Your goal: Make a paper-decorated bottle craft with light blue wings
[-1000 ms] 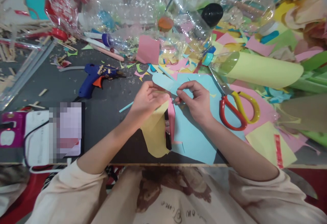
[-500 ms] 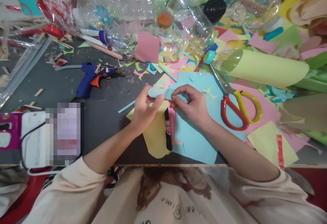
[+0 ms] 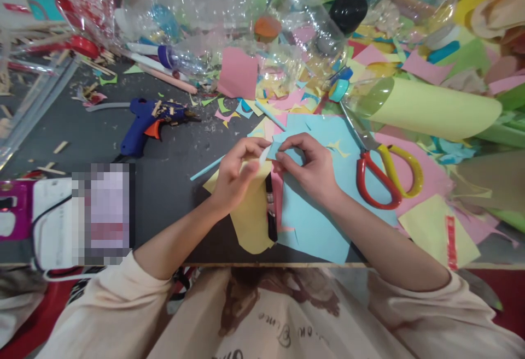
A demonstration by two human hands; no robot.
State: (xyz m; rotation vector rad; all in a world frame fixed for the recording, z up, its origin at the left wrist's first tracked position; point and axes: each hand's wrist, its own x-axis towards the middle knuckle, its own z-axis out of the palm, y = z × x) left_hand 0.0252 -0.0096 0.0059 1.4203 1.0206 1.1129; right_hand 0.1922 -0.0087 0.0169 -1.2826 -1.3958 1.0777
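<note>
My left hand (image 3: 235, 176) and my right hand (image 3: 309, 168) meet over the middle of the dark table, both pinching a small light-blue paper piece (image 3: 275, 151) between fingertips. Under the hands lie a large light-blue paper sheet (image 3: 315, 211), a yellow paper sheet (image 3: 250, 222) and a pink strip. A black pen (image 3: 270, 209) lies between the two sheets, just below my hands. Red-and-yellow-handled scissors (image 3: 383, 176) rest on the paper to the right of my right hand.
A blue glue gun (image 3: 143, 124) lies at the left. Clear plastic bottles (image 3: 229, 15) and paper scraps crowd the far side. A rolled yellow-green paper tube (image 3: 435, 110) sits at the right. A white and purple device (image 3: 49, 217) rests at the near left edge.
Both hands lifted the small blue piece off the sheet, then drew closer together, and the piece now looks folded or bent smaller between the fingertips.
</note>
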